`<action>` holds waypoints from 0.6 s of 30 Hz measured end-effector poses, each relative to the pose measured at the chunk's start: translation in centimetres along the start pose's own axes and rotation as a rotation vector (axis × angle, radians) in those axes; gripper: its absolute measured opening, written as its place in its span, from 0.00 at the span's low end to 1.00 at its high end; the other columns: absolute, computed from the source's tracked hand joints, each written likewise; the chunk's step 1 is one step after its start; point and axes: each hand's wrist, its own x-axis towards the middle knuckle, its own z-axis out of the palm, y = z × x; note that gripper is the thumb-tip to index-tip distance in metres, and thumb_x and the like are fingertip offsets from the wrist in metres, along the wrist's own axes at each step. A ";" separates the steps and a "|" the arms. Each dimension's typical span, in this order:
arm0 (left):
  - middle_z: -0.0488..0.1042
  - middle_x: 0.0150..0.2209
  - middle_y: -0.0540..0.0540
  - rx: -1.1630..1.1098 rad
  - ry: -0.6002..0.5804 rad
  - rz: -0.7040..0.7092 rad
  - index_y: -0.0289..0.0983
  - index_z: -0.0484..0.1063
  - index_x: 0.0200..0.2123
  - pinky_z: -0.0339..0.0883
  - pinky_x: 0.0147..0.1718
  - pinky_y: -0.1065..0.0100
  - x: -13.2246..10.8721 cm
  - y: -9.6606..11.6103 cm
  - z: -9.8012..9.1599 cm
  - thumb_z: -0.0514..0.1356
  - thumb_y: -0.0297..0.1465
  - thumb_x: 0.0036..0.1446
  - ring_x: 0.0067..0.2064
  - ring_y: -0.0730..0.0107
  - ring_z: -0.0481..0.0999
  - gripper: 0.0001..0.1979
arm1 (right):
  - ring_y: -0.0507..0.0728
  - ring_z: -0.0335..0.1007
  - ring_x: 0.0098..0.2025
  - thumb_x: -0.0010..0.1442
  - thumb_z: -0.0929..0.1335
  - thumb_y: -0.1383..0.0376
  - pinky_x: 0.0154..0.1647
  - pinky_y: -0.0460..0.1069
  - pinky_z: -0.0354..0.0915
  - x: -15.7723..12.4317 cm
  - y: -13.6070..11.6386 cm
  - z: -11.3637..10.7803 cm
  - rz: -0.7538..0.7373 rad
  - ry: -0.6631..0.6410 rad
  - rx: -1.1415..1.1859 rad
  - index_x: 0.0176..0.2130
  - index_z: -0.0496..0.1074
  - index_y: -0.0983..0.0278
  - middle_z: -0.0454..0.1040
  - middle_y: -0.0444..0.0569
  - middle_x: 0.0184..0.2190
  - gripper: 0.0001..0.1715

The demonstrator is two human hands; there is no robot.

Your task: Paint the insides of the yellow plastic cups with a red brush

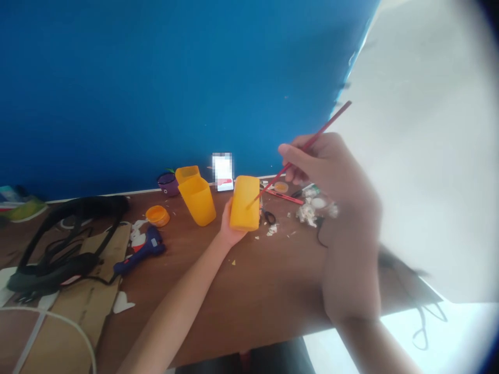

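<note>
My left hand (230, 228) is wrapped round a yellow box-shaped piece (245, 197) and holds it above the table, its broad face toward me. In my right hand (315, 161) is a thin red paintbrush (331, 120), pinched between thumb and fingers. The brush slants down to the left, its tip on or very near the yellow face. Left of the held piece stand joined yellow containers (198, 202), one taller than the other. Farther left sits a small orange tub (157, 215).
A blue glue gun (142, 252), cardboard (88, 296) and a black strapped headset-like object (58, 265) lie at left. Against the blue wall are a purple pot (168, 184) and a lit phone (223, 174). Scissors (268, 217), paper scraps (306, 214) and pens lie at right.
</note>
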 end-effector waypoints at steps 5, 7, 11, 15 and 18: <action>0.77 0.46 0.33 -0.010 -0.042 -0.056 0.29 0.66 0.60 0.73 0.41 0.62 -0.2 0.0 -0.2 0.53 0.51 0.61 0.42 0.57 0.79 0.36 | 0.50 0.66 0.22 0.61 0.69 0.47 0.24 0.47 0.67 0.9 0.8 0.2 -0.013 -0.020 0.041 0.26 0.71 0.61 0.73 0.46 0.22 0.23; 0.77 0.44 0.33 -0.023 -0.055 -0.071 0.28 0.67 0.59 0.74 0.41 0.62 -0.2 0.0 -0.2 0.53 0.51 0.60 0.42 0.57 0.79 0.35 | 0.50 0.67 0.23 0.61 0.69 0.48 0.25 0.47 0.67 1.0 0.9 0.2 -0.007 -0.017 0.046 0.27 0.72 0.62 0.73 0.47 0.22 0.22; 0.78 0.44 0.35 -0.042 -0.059 -0.076 0.30 0.68 0.57 0.73 0.43 0.62 -0.2 -0.1 -0.2 0.53 0.51 0.61 0.42 0.59 0.79 0.33 | 0.50 0.66 0.22 0.63 0.69 0.49 0.24 0.47 0.66 1.2 1.1 0.5 -0.009 0.035 0.013 0.25 0.71 0.62 0.72 0.46 0.21 0.22; 0.78 0.44 0.35 -0.041 -0.005 -0.090 0.30 0.69 0.57 0.73 0.43 0.60 -0.2 -0.1 -0.1 0.54 0.51 0.60 0.42 0.57 0.80 0.33 | 0.51 0.63 0.21 0.64 0.67 0.51 0.23 0.49 0.63 1.6 1.2 0.9 -0.012 0.119 -0.057 0.23 0.68 0.61 0.69 0.46 0.19 0.23; 0.78 0.45 0.35 -0.052 0.006 -0.098 0.30 0.69 0.57 0.74 0.43 0.59 -0.1 0.0 -0.1 0.54 0.51 0.60 0.44 0.55 0.80 0.33 | 0.53 0.61 0.21 0.66 0.66 0.53 0.24 0.50 0.60 1.7 1.0 1.1 -0.027 0.181 -0.123 0.23 0.68 0.60 0.69 0.46 0.19 0.22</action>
